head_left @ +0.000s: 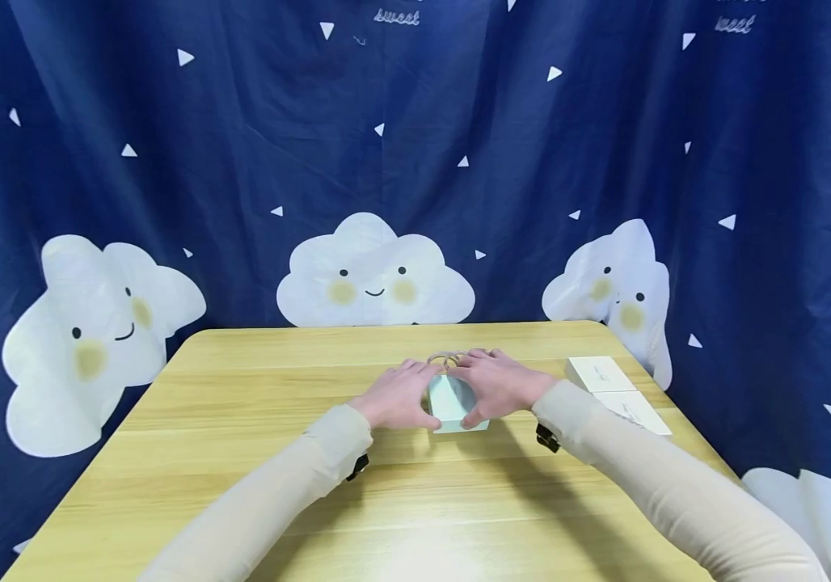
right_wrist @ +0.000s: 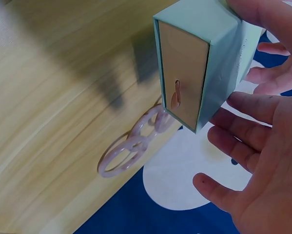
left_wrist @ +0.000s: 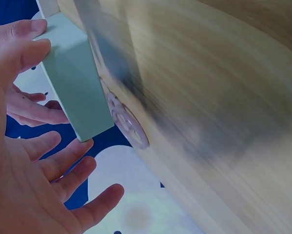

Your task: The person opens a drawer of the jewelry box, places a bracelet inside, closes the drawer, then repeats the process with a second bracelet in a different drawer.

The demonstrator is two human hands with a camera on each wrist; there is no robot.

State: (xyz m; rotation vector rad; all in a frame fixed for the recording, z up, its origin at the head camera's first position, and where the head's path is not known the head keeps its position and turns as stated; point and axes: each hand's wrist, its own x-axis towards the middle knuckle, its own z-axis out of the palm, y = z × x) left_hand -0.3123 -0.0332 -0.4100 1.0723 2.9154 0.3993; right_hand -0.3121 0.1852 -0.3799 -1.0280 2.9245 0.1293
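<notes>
A mint-green box [head_left: 452,398] with a beige drawer inside its sleeve is held between both hands near the middle of the table. My left hand [head_left: 404,394] grips it from the left, thumb at the near end and index fingertip at the far end. On the other side my right hand [head_left: 497,384] holds it likewise, thumb on the near end. The right wrist view shows the drawer's end with a small ribbon pull [right_wrist: 176,95]. Just beyond the box, pale pink bangles [right_wrist: 131,151] lie on the wood, partly overlapping.
Two white boxes [head_left: 600,374] lie side by side near the right edge of the light wooden table [head_left: 263,404]. Behind the table hangs a dark blue curtain [head_left: 415,178] with cloud prints.
</notes>
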